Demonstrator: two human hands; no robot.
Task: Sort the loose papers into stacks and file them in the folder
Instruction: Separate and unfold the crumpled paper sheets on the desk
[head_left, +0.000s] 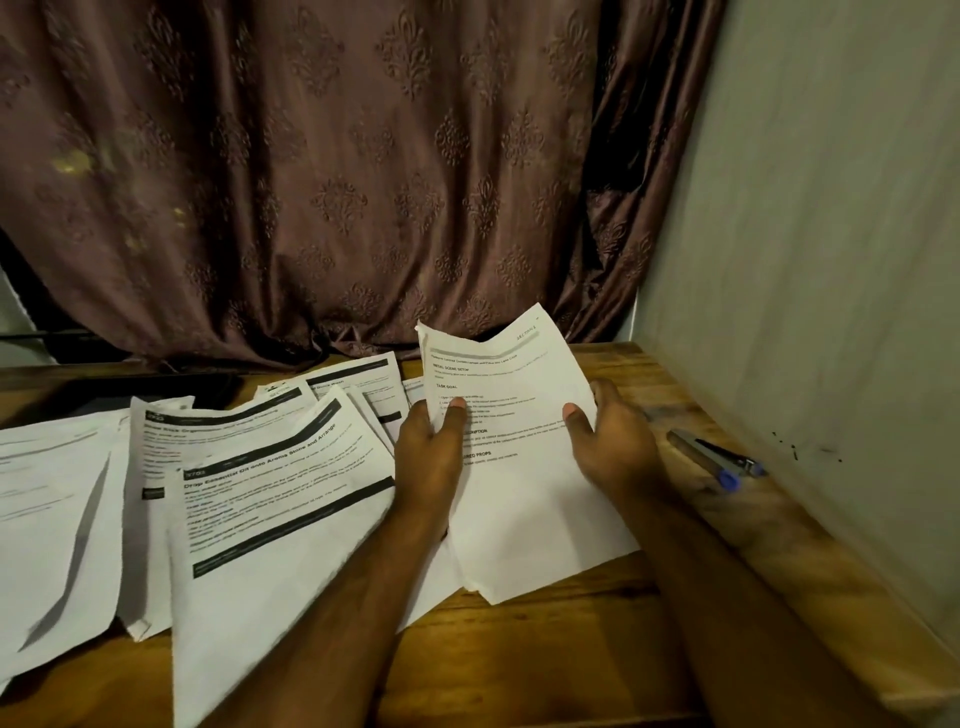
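Both hands grasp 1 sheet (519, 467) over my desk (597, 649).
Left hand (431, 457) and right hand (613, 447) should lower it flat, edges squared, beside the loose papers (260, 493).

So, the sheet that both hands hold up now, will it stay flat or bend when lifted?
The held sheet will probably bend: its top edge already dips between the two corners. It looks thin and light, so the left hand and right hand gripping opposite sides likely help keep it spread. One-handed, it may droop.
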